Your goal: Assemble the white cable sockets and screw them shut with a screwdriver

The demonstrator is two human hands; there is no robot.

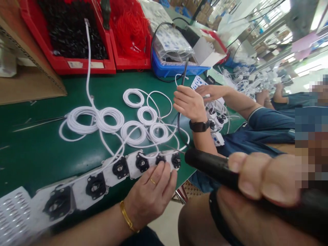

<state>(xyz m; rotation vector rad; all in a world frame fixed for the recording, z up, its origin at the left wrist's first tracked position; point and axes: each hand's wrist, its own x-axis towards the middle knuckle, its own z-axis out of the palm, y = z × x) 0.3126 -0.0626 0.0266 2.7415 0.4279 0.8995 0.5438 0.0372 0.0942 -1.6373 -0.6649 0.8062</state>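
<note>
My left hand, with a ring and a gold bracelet, has its fingers bent and pressed together on a black round fitting of a white housing. The fingertips partly cover that fitting. Close to the camera, my right hand is wrapped round a black electric screwdriver, its thin bit pointing left above the housings. Several white housings with black round fittings stand in a row along the table's near edge. White cables run from them to coils of white cable lying behind.
A red bin of small black parts stands at the back, beside another of red ties. A blue tray holds bagged parts. At right, a co-worker's hand grips a dark, thin tool. A cardboard box is at left.
</note>
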